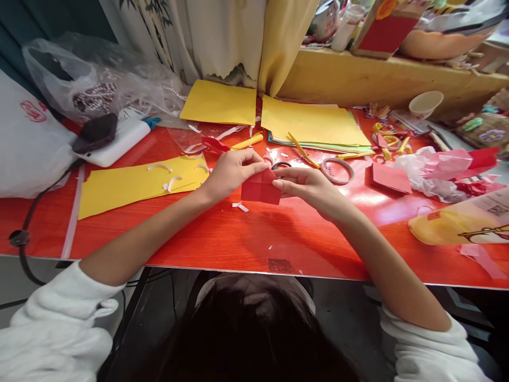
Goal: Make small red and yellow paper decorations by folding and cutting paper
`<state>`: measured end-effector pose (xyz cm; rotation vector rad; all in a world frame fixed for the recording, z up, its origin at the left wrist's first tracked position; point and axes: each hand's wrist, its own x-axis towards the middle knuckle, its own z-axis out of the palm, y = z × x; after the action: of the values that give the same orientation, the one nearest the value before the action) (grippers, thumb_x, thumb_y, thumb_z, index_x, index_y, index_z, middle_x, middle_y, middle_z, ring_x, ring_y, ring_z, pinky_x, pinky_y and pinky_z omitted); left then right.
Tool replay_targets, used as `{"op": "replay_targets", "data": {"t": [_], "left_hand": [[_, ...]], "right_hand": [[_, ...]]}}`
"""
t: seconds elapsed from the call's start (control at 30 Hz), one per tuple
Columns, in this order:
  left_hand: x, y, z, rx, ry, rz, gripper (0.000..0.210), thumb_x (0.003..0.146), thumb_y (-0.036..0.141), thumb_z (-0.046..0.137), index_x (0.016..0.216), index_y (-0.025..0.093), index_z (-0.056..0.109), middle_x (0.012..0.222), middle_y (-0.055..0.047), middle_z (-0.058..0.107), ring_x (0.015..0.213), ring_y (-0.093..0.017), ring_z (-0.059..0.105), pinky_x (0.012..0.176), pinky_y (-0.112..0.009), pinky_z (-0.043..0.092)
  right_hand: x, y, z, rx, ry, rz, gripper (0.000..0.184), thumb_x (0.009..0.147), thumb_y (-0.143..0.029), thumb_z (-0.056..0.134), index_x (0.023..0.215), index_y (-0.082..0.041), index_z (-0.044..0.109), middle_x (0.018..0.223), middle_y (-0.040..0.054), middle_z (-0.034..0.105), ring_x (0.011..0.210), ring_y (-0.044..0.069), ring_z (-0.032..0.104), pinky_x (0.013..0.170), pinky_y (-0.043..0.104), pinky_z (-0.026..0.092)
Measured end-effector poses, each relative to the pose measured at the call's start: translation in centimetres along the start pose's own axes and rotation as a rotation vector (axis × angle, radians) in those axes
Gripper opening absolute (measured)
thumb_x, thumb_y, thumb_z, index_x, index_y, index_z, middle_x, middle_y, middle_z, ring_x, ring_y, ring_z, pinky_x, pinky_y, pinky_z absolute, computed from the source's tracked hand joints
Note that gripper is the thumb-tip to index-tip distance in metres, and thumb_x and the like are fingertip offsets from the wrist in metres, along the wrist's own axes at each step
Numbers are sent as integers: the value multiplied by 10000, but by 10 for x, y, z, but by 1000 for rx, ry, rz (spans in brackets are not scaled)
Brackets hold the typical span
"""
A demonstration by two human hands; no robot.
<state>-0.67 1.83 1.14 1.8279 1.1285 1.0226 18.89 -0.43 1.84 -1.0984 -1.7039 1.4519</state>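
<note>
Presently, in the head view, both hands meet near the middle of the frame over a red desk (222, 241). A small folded red paper (260, 192) is between them, raised toward the viewer's centre, its creases showing. The left hand (236, 172) has its grip closed on the paper's upper left part, thumb laid along the top edge. The right hand (304, 185) has a narrow grip, thumb and fingers pinching the paper's right edge. Just beyond the right fingers shows a dark loop (282, 165), partly hidden; to its right lies a tape ring (351, 174).

Small white paper scraps (240, 207) lie just below the red paper. At centre left, long yellow sheets (115, 185) carry curled white strips. A yellow sheet (218, 103) lies at upper centre, and right of it a stack of coloured paper (314, 124) with yellow on top. Right of centre is a pile of red squares (389, 179), beside crumpled pink and white wrapping (427, 170). A yellowish container (437, 223) lies at the right edge. In the upper left, a dark phone (95, 132) rests on a white box (123, 140), near a white plastic bag (32, 138). A paper cup (426, 104) stands at upper right.
</note>
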Motion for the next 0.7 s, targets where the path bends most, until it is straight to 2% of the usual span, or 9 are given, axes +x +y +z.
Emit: {"op": "replay_targets", "data": {"t": [0.13,0.33,0.53,0.6,0.7], "left_hand": [[-4,4,5,-38,-97,11,218,817,335,562,794,138,653,827,-39,650,770,-127,557,689,-250,425],[-5,6,3,-79,-80,7,224,788,355,606,885,155,636,877,-43,646,793,-135,565,701,-256,430],[-4,6,0,-121,-193,9,180,817,310,568,869,157,648,854,-45,651,787,-132,580,671,-241,430],[-4,8,0,-115,-163,-2,211,808,332,582,907,156,646,889,-51,652,801,-135,580,669,-238,435],[-3,10,0,-150,-92,-51,308,765,356,636,995,152,613,953,-55,646,825,-140,583,680,-239,455]], "right_hand": [[3,5,6,-34,82,-2,284,742,-420,697,851,-157,694,798,45,673,770,163,624,692,279,512],[3,6,6,34,206,-57,230,770,-383,665,840,-165,693,797,32,661,718,135,598,671,265,493],[3,2,9,48,119,4,224,739,-363,691,799,-149,660,771,33,648,715,131,595,650,249,498],[3,3,9,76,150,-19,219,739,-362,686,758,-149,639,740,20,626,695,125,589,648,251,508],[5,6,7,150,266,-53,227,726,-354,694,705,-160,578,702,1,600,670,116,590,650,255,526]]}}
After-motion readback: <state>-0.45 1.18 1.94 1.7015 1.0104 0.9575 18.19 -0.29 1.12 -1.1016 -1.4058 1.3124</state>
